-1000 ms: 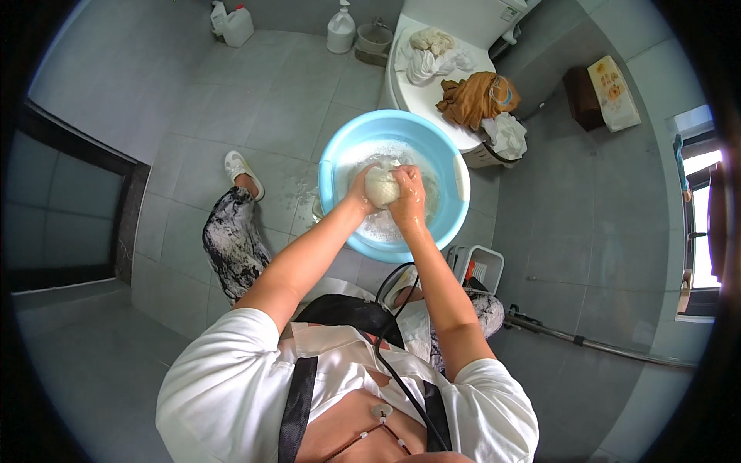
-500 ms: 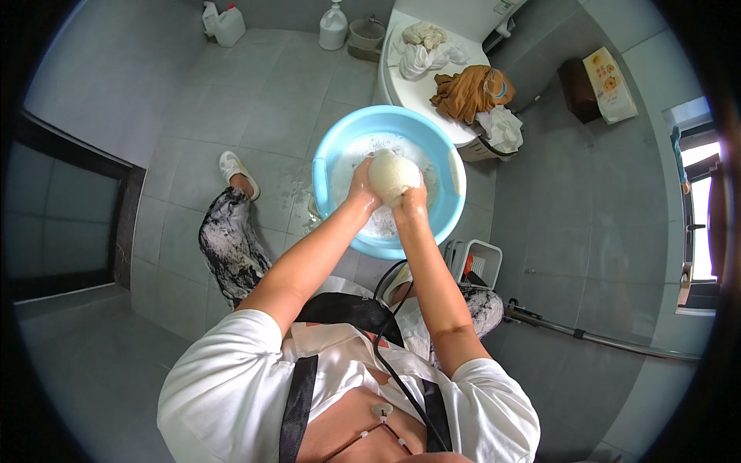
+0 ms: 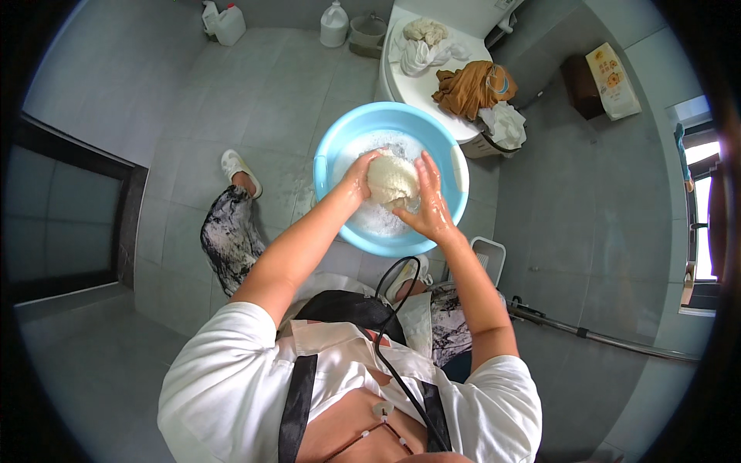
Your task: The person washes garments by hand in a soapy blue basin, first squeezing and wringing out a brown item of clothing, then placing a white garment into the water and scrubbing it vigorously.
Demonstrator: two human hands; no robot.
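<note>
A cream, bumpy-textured cloth bundle (image 3: 392, 182), wet and rounded, is above sudsy water in a light blue basin (image 3: 340, 228). My left hand (image 3: 361, 176) grips the bundle's left side, its fingertips partly hidden behind the cloth. On the right, my right hand (image 3: 432, 204) is open and wet, fingers spread upward beside the bundle. Its thumb reaches toward the bundle's lower edge; whether it touches, I cannot tell. White foam (image 3: 380, 221) floats around the cloth.
Brown cloth (image 3: 468, 89) and white cloth (image 3: 423, 55) lie on the white toilet lid (image 3: 448, 116). Beside it, a bin (image 3: 480, 147) holds more white cloth. A white jug (image 3: 334, 26) and grey bucket (image 3: 367, 32) stand behind. A metal pole (image 3: 617, 345) extends at right.
My right hand has let go of the bundle's underside and opened, moving right and slightly down. The bundle has lost its smooth round shape and looks looser. My left hand still holds it.
</note>
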